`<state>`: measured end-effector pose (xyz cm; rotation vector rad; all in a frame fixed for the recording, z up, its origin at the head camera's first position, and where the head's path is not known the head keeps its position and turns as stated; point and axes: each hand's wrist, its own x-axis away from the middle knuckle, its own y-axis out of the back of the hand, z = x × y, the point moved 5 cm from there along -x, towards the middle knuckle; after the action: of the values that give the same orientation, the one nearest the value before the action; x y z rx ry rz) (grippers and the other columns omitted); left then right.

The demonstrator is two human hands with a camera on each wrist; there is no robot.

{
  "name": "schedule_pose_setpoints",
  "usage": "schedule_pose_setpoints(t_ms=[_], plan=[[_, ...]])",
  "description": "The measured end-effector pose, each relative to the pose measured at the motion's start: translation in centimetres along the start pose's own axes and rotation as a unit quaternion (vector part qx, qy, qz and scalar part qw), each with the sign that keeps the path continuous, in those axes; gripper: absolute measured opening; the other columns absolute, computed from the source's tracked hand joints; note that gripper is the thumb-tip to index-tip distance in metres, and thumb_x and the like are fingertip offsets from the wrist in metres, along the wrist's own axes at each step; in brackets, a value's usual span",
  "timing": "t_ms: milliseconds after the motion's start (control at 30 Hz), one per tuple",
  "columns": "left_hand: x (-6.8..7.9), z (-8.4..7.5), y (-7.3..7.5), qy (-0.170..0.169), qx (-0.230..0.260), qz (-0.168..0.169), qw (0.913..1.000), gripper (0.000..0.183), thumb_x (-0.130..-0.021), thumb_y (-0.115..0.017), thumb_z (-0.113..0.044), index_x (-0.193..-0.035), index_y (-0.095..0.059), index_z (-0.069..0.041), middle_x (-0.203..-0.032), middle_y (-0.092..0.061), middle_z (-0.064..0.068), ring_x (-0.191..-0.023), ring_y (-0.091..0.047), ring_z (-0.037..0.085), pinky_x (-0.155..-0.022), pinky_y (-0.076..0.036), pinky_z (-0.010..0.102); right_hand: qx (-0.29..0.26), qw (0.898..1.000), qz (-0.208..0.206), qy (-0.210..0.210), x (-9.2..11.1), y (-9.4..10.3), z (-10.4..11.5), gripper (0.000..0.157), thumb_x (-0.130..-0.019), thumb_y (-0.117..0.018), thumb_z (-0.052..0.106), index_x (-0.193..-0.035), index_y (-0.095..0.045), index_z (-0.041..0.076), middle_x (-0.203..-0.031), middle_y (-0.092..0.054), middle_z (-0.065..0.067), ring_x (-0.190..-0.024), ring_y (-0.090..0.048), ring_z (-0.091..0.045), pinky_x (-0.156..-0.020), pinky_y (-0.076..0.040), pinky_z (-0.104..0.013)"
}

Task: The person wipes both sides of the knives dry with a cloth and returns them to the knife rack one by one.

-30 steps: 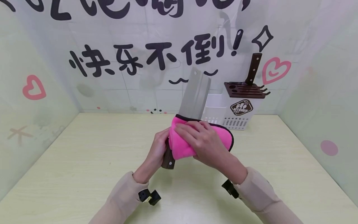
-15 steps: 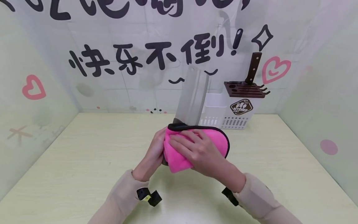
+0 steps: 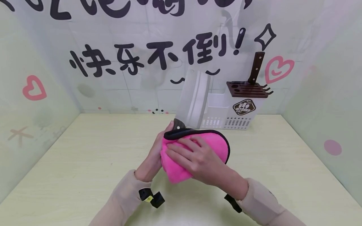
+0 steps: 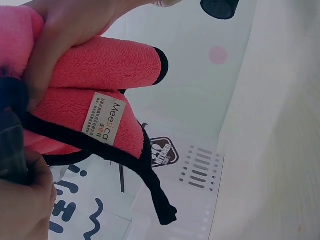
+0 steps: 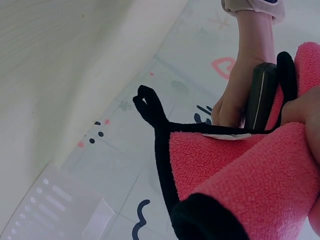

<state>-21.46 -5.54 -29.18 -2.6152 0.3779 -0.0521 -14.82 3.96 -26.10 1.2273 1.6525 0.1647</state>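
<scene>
My left hand (image 3: 155, 152) grips the dark handle of a cleaver, whose broad metal blade (image 3: 193, 99) points up and away from me above the table. My right hand (image 3: 195, 157) holds a pink cloth (image 3: 173, 174) with black edging against the handle, covering most of it. In the right wrist view, the handle's side (image 5: 261, 97) shows between my left hand (image 5: 237, 95) and the cloth (image 5: 235, 165). A white label (image 4: 104, 117) on the cloth faces the left wrist camera. The left fingers are largely hidden behind the cloth in the head view.
Behind the blade, a white perforated utensil holder (image 3: 217, 110) stands at the back of the table (image 3: 113, 141). A brown slotted turner (image 3: 249, 89) rises from its right side. Printed walls (image 3: 127, 94) enclose the back and both sides.
The right hand and cloth have slid down and left along the cleaver, from the base of the blade onto the handle. The handle's upper end now shows, and its lower end is covered.
</scene>
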Motion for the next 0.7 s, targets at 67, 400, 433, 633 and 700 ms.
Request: schedule_pose_setpoints(t_ms=[67,400,433,633,700], plan=[[0.17,-0.14,-0.29,-0.002,-0.013,0.017,0.9998,0.037,-0.096,-0.029,-0.037,-0.085,-0.056,-0.015,-0.076,-0.057,-0.006,-0.071,-0.056,0.005,-0.067,-0.046,0.015,0.006,1.000,-0.002,0.004,-0.06,0.07,0.20,0.028,-0.091,-0.041,0.010,-0.110,-0.061,0.011,-0.109,-0.063,-0.001,-0.101,-0.056,-0.021,-0.081,-0.044,-0.034],[0.63,0.00,-0.72,0.051,-0.044,0.031,0.9972,0.044,-0.095,-0.023,-0.047,-0.087,-0.049,-0.012,-0.074,-0.053,-0.005,-0.067,-0.054,0.006,-0.062,-0.045,0.015,0.017,1.000,0.003,0.020,-0.27,0.13,0.75,0.032,-0.094,-0.034,0.007,-0.111,-0.061,0.012,-0.109,-0.062,0.000,-0.100,-0.056,-0.021,-0.083,-0.044,-0.034],[0.63,-0.03,-0.71,0.050,-0.048,0.029,0.9972,0.043,-0.095,-0.023,-0.046,-0.087,-0.049,-0.011,-0.074,-0.052,-0.005,-0.067,-0.053,0.005,-0.062,-0.045,0.015,0.018,1.000,0.004,0.021,-0.26,0.11,0.77,0.032,-0.094,-0.034,0.007,-0.111,-0.060,0.012,-0.109,-0.062,0.000,-0.101,-0.056,-0.021,-0.083,-0.044,-0.034],[0.61,-0.01,-0.61,0.057,-0.066,0.016,0.9961,0.043,-0.096,-0.024,-0.043,-0.086,-0.049,-0.010,-0.072,-0.053,-0.005,-0.066,-0.053,0.004,-0.063,-0.043,0.015,0.018,0.999,0.004,0.029,-0.29,0.11,0.90,0.032,-0.094,-0.034,0.006,-0.112,-0.060,0.012,-0.109,-0.062,0.000,-0.102,-0.056,-0.020,-0.085,-0.044,-0.034],[0.69,0.13,-0.65,0.073,-0.066,0.016,0.9950,0.043,-0.095,-0.024,-0.044,-0.091,-0.049,-0.009,-0.075,-0.054,-0.006,-0.069,-0.054,0.004,-0.066,-0.044,0.015,0.017,0.999,0.003,0.032,-0.32,0.13,0.95,0.032,-0.094,-0.034,0.006,-0.113,-0.060,0.012,-0.109,-0.062,0.001,-0.102,-0.056,-0.019,-0.085,-0.044,-0.034]])
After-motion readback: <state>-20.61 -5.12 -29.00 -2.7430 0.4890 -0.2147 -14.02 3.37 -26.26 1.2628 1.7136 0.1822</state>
